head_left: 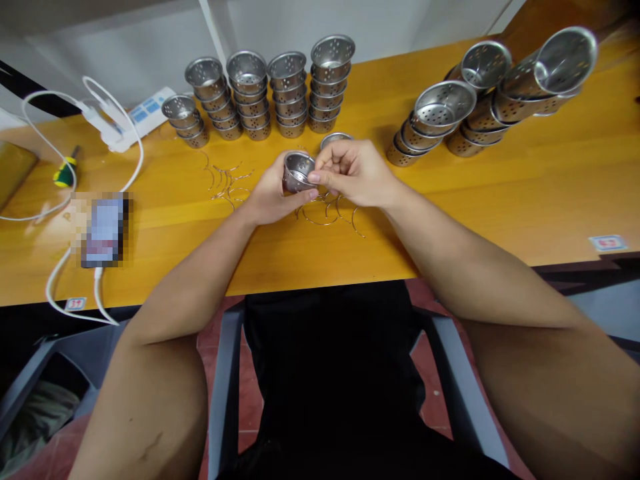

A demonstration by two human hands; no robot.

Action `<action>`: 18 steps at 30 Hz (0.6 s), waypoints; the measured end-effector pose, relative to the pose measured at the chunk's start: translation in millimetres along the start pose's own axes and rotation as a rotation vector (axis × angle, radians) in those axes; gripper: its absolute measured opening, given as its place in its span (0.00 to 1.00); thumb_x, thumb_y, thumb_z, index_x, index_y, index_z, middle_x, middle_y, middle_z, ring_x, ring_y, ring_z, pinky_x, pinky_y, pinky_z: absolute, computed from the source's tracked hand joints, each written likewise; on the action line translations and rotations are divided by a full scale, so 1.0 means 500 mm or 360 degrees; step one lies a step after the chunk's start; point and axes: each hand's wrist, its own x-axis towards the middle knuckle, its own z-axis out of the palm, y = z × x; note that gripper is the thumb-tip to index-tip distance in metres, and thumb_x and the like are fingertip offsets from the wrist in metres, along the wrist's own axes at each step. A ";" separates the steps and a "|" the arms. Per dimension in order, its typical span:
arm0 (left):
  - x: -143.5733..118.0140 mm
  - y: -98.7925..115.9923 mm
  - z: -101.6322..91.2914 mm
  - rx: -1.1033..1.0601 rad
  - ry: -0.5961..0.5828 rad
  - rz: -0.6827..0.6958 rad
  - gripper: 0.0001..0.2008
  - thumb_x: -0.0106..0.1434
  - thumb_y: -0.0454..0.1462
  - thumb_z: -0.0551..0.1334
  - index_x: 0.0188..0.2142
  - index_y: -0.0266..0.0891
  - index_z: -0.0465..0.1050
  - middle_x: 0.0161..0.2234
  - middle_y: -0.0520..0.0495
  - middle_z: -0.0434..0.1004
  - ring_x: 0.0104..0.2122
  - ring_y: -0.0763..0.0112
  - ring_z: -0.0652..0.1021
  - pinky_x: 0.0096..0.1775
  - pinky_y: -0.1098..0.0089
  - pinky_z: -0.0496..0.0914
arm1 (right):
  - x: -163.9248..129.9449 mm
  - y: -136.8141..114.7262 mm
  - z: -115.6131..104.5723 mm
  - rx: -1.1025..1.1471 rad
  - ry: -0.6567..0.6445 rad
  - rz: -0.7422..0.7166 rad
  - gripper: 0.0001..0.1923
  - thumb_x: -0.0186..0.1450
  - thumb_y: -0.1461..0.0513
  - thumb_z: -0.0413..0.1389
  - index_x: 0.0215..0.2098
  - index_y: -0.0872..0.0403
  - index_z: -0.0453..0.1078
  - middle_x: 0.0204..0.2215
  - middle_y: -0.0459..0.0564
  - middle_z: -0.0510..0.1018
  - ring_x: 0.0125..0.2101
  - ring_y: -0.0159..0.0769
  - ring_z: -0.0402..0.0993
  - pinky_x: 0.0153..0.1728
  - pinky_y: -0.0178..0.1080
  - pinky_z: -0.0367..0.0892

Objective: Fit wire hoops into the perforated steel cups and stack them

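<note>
My left hand point(273, 193) is wrapped round a small perforated metal cup point(299, 175), tilted so that its mouth faces up toward me. At the cup's right rim, the thumb and fingers of my right hand point(353, 173) are pinched together; whatever lies between them is too small or hidden to make out. Behind that hand, the rim of another metal cup point(336, 138) peeks out on the table. Thin curved wires point(320, 220) lie scattered below my hands, with more wire pieces point(227, 180) to the left.
Stacks of perforated cups point(291, 93) stand along the back of the yellow wooden table point(320, 263). Leaning stacks point(435, 120) are at the right. On the left are a power strip point(145, 117), white cables, a screwdriver point(65, 173) and a phone point(105, 230).
</note>
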 end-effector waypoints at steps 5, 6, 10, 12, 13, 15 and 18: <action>0.000 0.004 0.001 -0.0001 0.0011 0.0036 0.50 0.71 0.72 0.77 0.76 0.45 0.68 0.65 0.37 0.84 0.62 0.50 0.89 0.65 0.49 0.86 | -0.001 -0.002 0.003 0.0005 0.0014 -0.0019 0.37 0.62 0.29 0.84 0.38 0.48 0.80 0.25 0.44 0.75 0.24 0.33 0.64 0.23 0.40 0.60; 0.000 0.002 0.002 0.0010 0.0017 0.0043 0.50 0.71 0.72 0.76 0.76 0.46 0.67 0.65 0.37 0.84 0.62 0.50 0.89 0.66 0.48 0.86 | -0.001 -0.001 0.002 -0.0011 0.0022 -0.0028 0.37 0.62 0.29 0.83 0.38 0.48 0.80 0.26 0.44 0.75 0.24 0.34 0.64 0.23 0.41 0.61; 0.003 -0.011 0.002 0.0089 0.0100 0.0072 0.50 0.71 0.74 0.74 0.76 0.48 0.67 0.65 0.39 0.83 0.62 0.50 0.89 0.66 0.46 0.86 | 0.001 0.017 -0.006 -0.0140 0.0138 -0.0120 0.38 0.61 0.28 0.83 0.46 0.46 0.82 0.29 0.44 0.72 0.27 0.36 0.66 0.26 0.42 0.68; 0.005 -0.019 0.000 0.0125 0.0172 0.0098 0.50 0.71 0.75 0.73 0.75 0.48 0.67 0.64 0.40 0.83 0.62 0.49 0.90 0.66 0.46 0.86 | 0.002 0.028 -0.013 -0.0245 0.0242 -0.0182 0.40 0.61 0.26 0.82 0.51 0.44 0.82 0.33 0.45 0.74 0.29 0.38 0.69 0.29 0.44 0.73; 0.006 -0.024 -0.003 0.0137 0.0203 0.0110 0.50 0.71 0.75 0.73 0.75 0.48 0.68 0.64 0.39 0.83 0.62 0.49 0.90 0.66 0.46 0.86 | 0.001 0.032 -0.016 -0.0313 0.0273 -0.0203 0.41 0.62 0.25 0.80 0.52 0.44 0.82 0.36 0.47 0.77 0.30 0.39 0.71 0.31 0.45 0.76; 0.007 -0.031 -0.008 0.0152 0.0247 0.0115 0.51 0.70 0.76 0.74 0.75 0.48 0.68 0.65 0.39 0.84 0.63 0.48 0.90 0.66 0.46 0.87 | -0.003 0.034 -0.020 -0.0452 0.0296 -0.0220 0.40 0.65 0.24 0.77 0.54 0.44 0.83 0.42 0.51 0.81 0.33 0.41 0.75 0.36 0.48 0.81; 0.007 -0.037 -0.013 0.0171 0.0252 0.0065 0.52 0.69 0.75 0.75 0.75 0.47 0.67 0.65 0.38 0.84 0.63 0.48 0.90 0.67 0.46 0.87 | -0.010 0.029 -0.021 -0.0592 0.0286 -0.0220 0.43 0.69 0.23 0.72 0.62 0.43 0.82 0.51 0.55 0.84 0.38 0.46 0.81 0.42 0.53 0.87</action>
